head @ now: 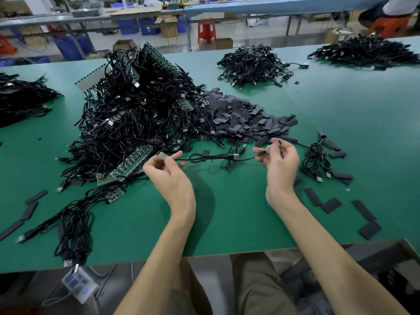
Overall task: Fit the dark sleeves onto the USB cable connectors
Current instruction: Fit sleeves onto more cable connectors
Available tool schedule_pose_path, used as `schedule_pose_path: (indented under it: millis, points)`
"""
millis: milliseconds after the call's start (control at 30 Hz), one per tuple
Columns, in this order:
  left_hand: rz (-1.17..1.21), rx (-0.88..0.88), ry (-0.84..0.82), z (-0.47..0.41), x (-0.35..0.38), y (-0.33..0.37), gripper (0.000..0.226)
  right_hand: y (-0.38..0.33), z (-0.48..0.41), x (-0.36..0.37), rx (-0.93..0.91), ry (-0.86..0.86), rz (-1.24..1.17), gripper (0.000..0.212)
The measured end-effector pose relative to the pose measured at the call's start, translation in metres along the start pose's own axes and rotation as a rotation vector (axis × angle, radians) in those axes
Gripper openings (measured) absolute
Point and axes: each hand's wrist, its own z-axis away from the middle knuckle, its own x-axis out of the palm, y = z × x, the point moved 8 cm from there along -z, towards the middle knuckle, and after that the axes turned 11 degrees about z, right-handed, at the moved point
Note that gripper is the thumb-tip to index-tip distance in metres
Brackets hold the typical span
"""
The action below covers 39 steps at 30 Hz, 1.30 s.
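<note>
The big cable pile [136, 114] at ten o'clock and the sleeve heap [241, 114] at twelve o'clock suggest that most work remains. The left hand [168, 176] and right hand [280, 164] each pinch one end of a cable [213, 157] at centre.

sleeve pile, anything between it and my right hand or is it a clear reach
Nothing visible blocks it. The sleeve pile lies just beyond the right hand, with only a strip of green mat between. That hand's fingers pinch one end of a cable, though, and the left hand holds the other.
</note>
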Motion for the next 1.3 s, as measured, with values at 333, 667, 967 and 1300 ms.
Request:
schedule_pose_path:
  millis: [333, 667, 967, 1300]
  points:
    - [-0.350, 0.208, -0.111, 0.005, 0.008, 0.011, 0.053, 0.009, 0.000, 0.003, 0.203, -0.069, -0.222, 0.019]
    - [-0.786, 0.481, -0.898, 0.051, 0.067, -0.009, 0.035, 0.016, 0.001, 0.017, 0.378, -0.198, -0.440, 0.017]
    - [-1.090, 0.464, -0.549, 0.033, 0.047, -0.009, 0.063, 0.021, 0.001, 0.016, 0.454, -0.228, -0.521, 0.021]
    - [-0.722, 0.428, -0.974, 0.066, 0.073, -0.004, 0.030, 0.008, 0.015, 0.035, 0.145, -0.466, -0.091, 0.014]
